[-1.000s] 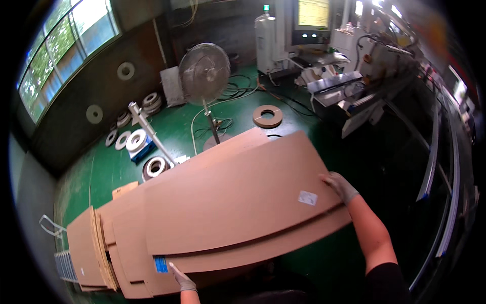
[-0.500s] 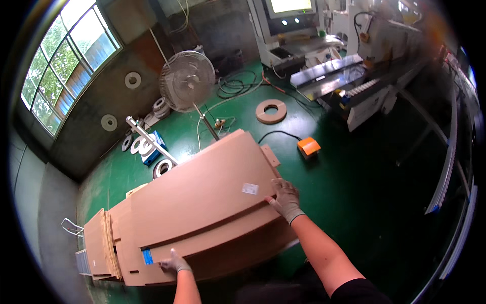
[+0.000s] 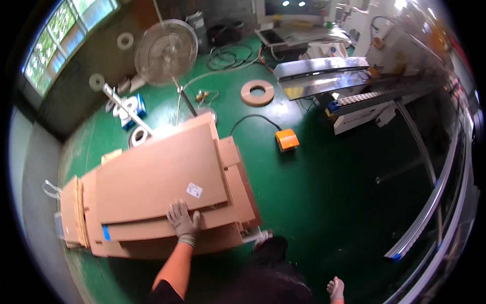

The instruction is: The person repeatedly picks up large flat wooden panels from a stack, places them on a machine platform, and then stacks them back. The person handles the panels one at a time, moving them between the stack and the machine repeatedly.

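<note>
A stack of flat brown panels lies to the left, with a white label on the top one. My left hand, in a grey glove, presses flat on the near edge of the top panel, fingers stretched and slightly apart. It is close to the label. A piece of blue tape shows at the near left of the stack. My right hand, gloved too, hangs low at the bottom edge, away from the panels. Its fingers are curled in and nothing shows in them.
An orange foot pedal with a black cable sits on the green floor. Behind are a brown edging roll and a standing fan. A machine fills the back right; metal rails curve along the right.
My right hand has left the panels' right end and dropped to the lower right. My left hand has moved from the near edge, by the tape, onto the top panel. The view has shifted right.
</note>
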Action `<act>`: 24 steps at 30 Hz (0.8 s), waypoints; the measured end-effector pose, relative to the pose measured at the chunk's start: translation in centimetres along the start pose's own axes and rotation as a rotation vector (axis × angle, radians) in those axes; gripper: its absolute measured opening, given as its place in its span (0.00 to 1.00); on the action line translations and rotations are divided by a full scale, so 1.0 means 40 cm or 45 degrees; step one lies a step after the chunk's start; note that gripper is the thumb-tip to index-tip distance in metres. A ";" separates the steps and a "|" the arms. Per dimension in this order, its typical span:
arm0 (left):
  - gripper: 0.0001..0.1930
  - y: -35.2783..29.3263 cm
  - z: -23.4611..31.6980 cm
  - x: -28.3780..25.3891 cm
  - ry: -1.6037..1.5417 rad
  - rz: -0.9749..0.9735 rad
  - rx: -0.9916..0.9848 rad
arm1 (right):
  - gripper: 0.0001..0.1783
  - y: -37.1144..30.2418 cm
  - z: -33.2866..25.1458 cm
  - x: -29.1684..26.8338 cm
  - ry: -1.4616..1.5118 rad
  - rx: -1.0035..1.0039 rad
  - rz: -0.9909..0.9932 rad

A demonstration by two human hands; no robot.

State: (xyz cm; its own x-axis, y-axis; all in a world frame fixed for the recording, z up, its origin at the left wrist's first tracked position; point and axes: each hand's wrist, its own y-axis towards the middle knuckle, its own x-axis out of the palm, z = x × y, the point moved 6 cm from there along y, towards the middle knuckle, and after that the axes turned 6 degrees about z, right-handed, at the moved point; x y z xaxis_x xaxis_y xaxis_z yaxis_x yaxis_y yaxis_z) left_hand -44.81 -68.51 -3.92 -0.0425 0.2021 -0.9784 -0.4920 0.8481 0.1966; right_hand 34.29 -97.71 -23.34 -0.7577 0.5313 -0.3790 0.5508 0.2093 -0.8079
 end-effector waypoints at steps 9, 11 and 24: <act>0.38 0.031 0.002 -0.022 0.055 0.191 0.095 | 0.24 0.185 -0.233 0.083 -0.415 -0.015 -0.158; 0.29 0.119 -0.019 -0.011 -0.114 0.003 -0.199 | 0.23 0.242 -0.431 0.337 -1.210 -1.099 -0.504; 0.39 0.854 0.432 0.148 -0.019 -0.244 -0.228 | 0.21 0.180 -1.644 0.800 -0.250 -0.996 -0.493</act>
State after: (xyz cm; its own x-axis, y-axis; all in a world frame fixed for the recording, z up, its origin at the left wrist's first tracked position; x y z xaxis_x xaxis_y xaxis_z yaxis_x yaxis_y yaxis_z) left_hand -46.84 -29.87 -1.88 0.0787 0.0548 -0.9954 -0.6357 0.7719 -0.0078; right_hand 37.02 -25.23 -11.61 -0.9468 0.1722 -0.2718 0.2707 0.8829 -0.3836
